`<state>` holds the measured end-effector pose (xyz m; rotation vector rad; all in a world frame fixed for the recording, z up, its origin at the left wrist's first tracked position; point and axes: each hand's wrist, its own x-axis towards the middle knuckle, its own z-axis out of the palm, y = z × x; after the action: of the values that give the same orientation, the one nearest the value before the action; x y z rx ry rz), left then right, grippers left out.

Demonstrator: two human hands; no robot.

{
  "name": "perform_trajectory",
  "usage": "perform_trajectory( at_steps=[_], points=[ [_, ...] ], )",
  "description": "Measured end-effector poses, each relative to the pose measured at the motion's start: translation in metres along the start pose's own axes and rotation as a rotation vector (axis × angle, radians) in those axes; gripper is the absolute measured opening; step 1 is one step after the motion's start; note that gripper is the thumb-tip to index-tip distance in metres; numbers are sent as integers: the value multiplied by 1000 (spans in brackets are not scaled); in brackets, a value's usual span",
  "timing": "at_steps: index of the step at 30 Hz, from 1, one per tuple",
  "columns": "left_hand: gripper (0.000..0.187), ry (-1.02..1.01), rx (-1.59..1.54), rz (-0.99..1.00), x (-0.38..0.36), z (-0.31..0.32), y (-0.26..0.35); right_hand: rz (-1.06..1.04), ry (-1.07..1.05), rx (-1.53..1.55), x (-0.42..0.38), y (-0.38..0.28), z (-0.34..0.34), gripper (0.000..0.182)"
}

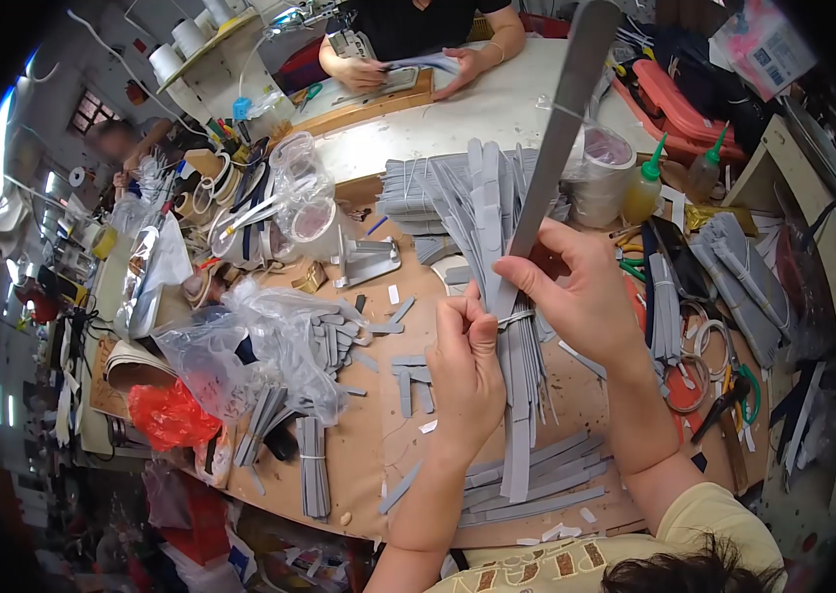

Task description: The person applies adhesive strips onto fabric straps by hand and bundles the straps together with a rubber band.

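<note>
My left hand (469, 371) is closed at the side of a bundle of long grey strips (520, 395), its fingers at the pale tie (515, 318) that runs around the bundle. Thumb and fingers of my right hand (581, 287) are closed on a wide grey strip (561, 138) that slants up toward the camera. This strip's lower end overlaps the bundle just above the tie. Behind my hands lies a stack of grey strips (413, 193). More loose strips (536, 484) are spread on the brown work surface (378, 395) below my wrists.
Tied short strips (313, 469) and a clear plastic bag (279, 341) lie left, near a red bag (173, 415). Glue bottles (642, 188), green-handled scissors (749, 395) and a folded strip bundle (739, 277) are right. Across the table a person (423, 40) handles something flat.
</note>
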<state>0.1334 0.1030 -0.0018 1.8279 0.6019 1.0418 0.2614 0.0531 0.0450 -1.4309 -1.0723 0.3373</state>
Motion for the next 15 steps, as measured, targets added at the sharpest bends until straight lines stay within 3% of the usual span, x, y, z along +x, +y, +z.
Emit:
perform_trajectory(
  at_steps=[6, 15],
  points=[
    [19, -63, -176, -136, 1, -2, 3, 140, -176, 125, 5, 5, -15, 12],
    [19, -108, -237, -225, 3, -7, 13, 150, -241, 148, 12, 20, -18, 13]
  ],
)
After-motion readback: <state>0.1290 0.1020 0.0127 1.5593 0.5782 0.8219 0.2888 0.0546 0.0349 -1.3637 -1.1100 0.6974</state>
